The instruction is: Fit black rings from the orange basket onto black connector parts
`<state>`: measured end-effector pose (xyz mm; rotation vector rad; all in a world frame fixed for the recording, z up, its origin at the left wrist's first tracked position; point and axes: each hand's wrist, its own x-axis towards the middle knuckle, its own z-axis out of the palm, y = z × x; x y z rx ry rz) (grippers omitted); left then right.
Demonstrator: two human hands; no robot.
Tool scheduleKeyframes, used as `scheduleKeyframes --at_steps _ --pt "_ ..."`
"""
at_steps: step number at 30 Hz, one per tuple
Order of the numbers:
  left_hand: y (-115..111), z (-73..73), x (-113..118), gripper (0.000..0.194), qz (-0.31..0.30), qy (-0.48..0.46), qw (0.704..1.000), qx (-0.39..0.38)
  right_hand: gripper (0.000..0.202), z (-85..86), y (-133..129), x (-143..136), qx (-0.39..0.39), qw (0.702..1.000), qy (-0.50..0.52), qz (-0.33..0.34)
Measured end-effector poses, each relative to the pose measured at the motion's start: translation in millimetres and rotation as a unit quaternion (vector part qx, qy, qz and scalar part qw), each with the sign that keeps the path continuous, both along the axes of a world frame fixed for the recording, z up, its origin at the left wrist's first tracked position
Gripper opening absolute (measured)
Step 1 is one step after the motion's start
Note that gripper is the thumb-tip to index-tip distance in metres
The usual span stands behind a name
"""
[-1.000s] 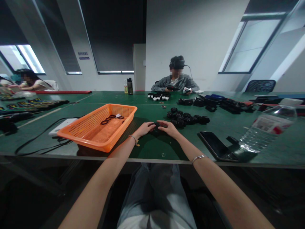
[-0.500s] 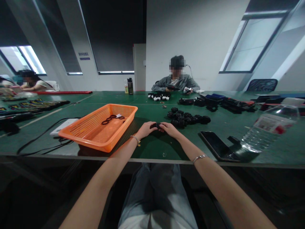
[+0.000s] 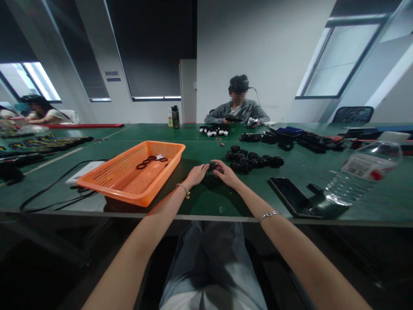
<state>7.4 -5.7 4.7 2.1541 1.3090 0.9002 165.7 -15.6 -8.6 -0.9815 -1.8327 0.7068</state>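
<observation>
Between my two hands is a small black rounded part (image 3: pixel 212 166), too small to name more closely. My left hand (image 3: pixel 196 174) closes its fingertips on the part's left side. From the right, my right hand (image 3: pixel 226 174) grips it with thumb and curved fingers. Just beyond my right hand lies a pile of similar black rounded parts (image 3: pixel 251 161). To the left stands an orange perforated plastic basket (image 3: pixel 135 196) with several black rings (image 3: pixel 146 162) in it.
A phone (image 3: pixel 292 196) and a clear plastic bottle (image 3: pixel 355 176) lie at the right. A white power strip (image 3: pixel 84 172) with black cables sits behind the basket. Across the green table (image 3: pixel 193 198) a person (image 3: pixel 238 110) handles black items. Dark bottles (image 3: pixel 175 117) stand farther back.
My right hand's fingers have lifted and spread a little around the black part, which shows more now. My left hand has barely moved.
</observation>
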Motion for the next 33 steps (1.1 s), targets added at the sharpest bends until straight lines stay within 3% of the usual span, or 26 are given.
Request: scheduleKeyframes --at_steps 5,10,18,26,29,33 --pt "-4 7.6 5 0.063 0.133 0.005 0.989 -0.064 0.035 3.3 -6 -10 0.074 0.995 -0.058 -0.03" --pt "-11 15.0 10 0.052 0.222 0.029 0.973 -0.059 0.032 5.1 -11 -17 0.126 0.986 -0.098 -0.046" --pt "-10 12.0 12 0.053 0.224 0.046 0.973 0.012 0.023 10.5 -14 -23 0.027 0.994 -0.073 -0.081" --pt "-12 11.9 10 0.05 0.223 0.114 0.965 0.073 0.021 4.2 -5 -23 -0.081 0.996 0.023 -0.002" --pt "-9 11.0 10 0.05 0.213 0.098 0.971 0.046 0.023 4.0 -7 -22 -0.056 0.998 0.005 -0.01" --pt "-6 9.6 11 0.051 0.199 0.052 0.979 -0.012 0.032 4.3 -10 -19 0.067 0.996 -0.052 -0.025"
